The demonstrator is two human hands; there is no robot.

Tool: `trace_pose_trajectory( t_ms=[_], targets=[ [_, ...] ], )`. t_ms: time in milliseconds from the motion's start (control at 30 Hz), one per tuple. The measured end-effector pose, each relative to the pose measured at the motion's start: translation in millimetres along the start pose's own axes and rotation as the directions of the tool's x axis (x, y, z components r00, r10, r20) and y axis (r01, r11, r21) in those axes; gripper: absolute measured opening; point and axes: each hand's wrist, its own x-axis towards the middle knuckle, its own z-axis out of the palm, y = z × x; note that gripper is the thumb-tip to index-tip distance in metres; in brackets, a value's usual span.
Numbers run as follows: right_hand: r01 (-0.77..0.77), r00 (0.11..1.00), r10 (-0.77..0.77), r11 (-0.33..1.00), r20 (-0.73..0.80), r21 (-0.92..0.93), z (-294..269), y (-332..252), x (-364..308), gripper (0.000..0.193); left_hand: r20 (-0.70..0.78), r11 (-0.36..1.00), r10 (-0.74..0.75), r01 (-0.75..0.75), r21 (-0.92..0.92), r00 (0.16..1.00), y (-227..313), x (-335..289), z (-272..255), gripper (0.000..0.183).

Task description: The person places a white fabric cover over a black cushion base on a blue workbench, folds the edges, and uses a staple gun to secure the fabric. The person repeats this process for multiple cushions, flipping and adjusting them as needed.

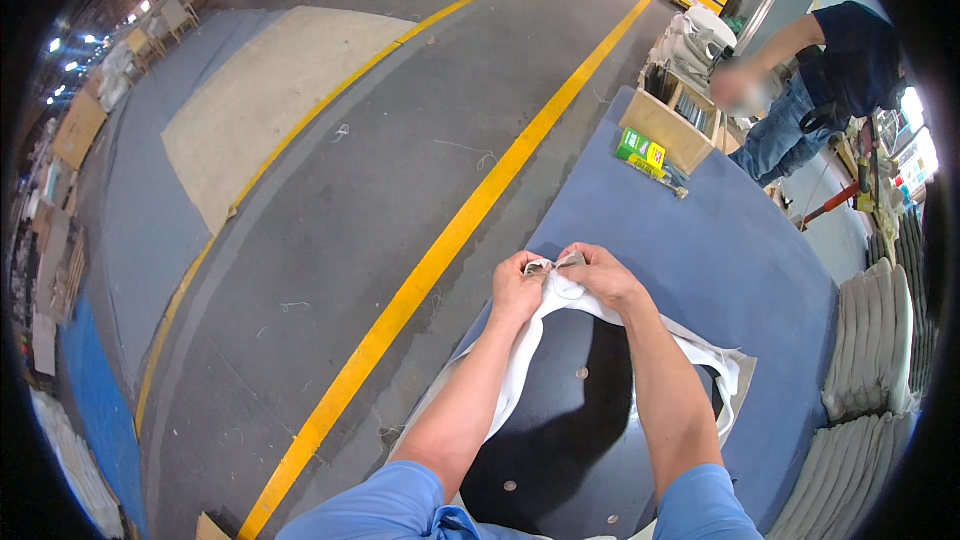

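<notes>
A dark, smooth panel [535,410] with several small round pale spots lies on the blue tabletop [690,240] in front of me. White fabric [520,365] wraps its rim, bunched at the far end and spread with a loose greyish edge at the right. My left hand [518,290] is closed on the bunched fabric at the panel's far end. Close beside it, my right hand [603,278] pinches the same gathered fabric. The fingertips of both hands nearly meet, and folds partly hide them.
At the table's far end stand a wooden box [670,130] with dark strips and a green-and-yellow package [640,150]. Another person [800,90] bends over near the box. Stacked pale cushions [870,340] line the right side. A yellow floor line [470,215] runs left of the table.
</notes>
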Motion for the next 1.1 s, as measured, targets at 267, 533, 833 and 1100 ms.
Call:
trace_pose_trajectory(
  t_ms=[267, 533, 833, 1100],
  targets=[
    [-0.09, 0.993, 0.092, 0.996, -0.075, 0.03, 6, 0, 2, 0.017, 0.013, 0.997, 0.06, -0.06, 0.044, 0.998, 5, -6, -2, 0.005],
    [-0.056, 0.996, 0.056, 0.998, -0.063, -0.007, 4, -1, -1, 0.021, 0.031, 0.998, 0.002, 0.0, -0.063, 1.0, 0, -1, 2, 0.005],
    [-0.099, 0.994, 0.099, 0.995, -0.055, -0.002, 4, 0, 4, 0.02, 0.031, 0.989, -0.062, 0.066, -0.129, 0.998, -10, 1, 3, 0.006],
    [0.031, 0.996, -0.032, 0.999, -0.078, -0.017, 8, 5, 0, 0.019, 0.031, 0.999, -0.011, 0.012, -0.046, 0.999, 2, -5, -1, 0.004]
  ],
)
